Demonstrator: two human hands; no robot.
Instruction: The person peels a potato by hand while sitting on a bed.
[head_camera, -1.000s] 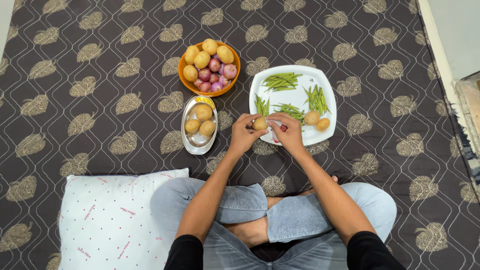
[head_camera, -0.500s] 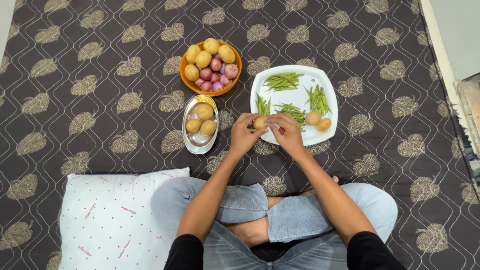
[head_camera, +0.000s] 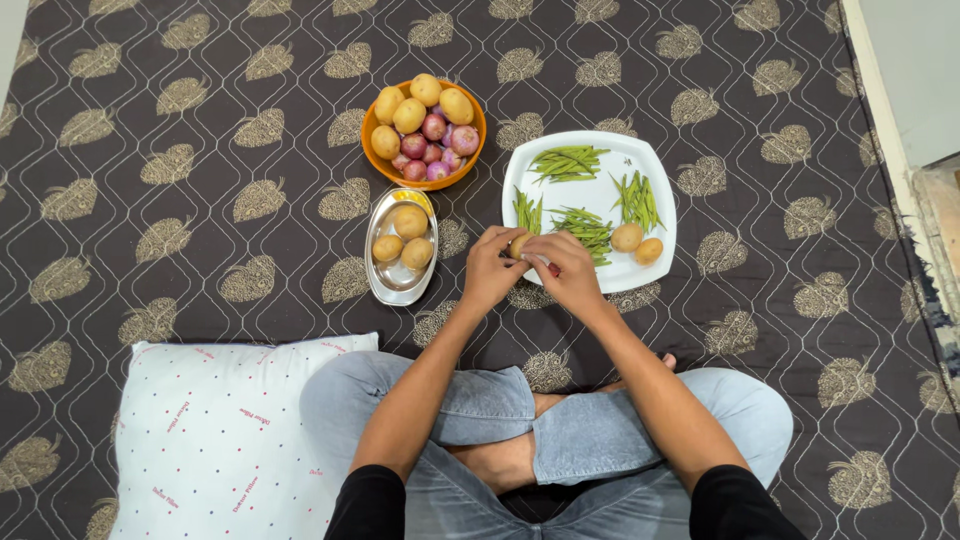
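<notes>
- The left hand (head_camera: 488, 268) is reaching forward from a bent elbow, forearm crossing above the left knee, with its fingers curled and clamped on a small potato (head_camera: 518, 244).
- The right hand (head_camera: 565, 268) is coming in from the other side, wrist angled inward, fingers closed together over the same potato; a small red thing (head_camera: 553, 270) is showing under its palm, too hidden to tell what it is.
- The potato is sitting between the two hands, just above the near left edge of the white plate (head_camera: 620, 156).
- The plate is carrying bunches of green beans (head_camera: 565, 162) and two more potatoes (head_camera: 637, 243) near its right edge.
- A steel tray (head_camera: 383, 283) with three potatoes is lying just left of the left hand.
- An orange bowl (head_camera: 370, 150) of potatoes and onions is standing beyond the tray.
- A white pillow (head_camera: 220, 430) is lying beside the left knee.
</notes>
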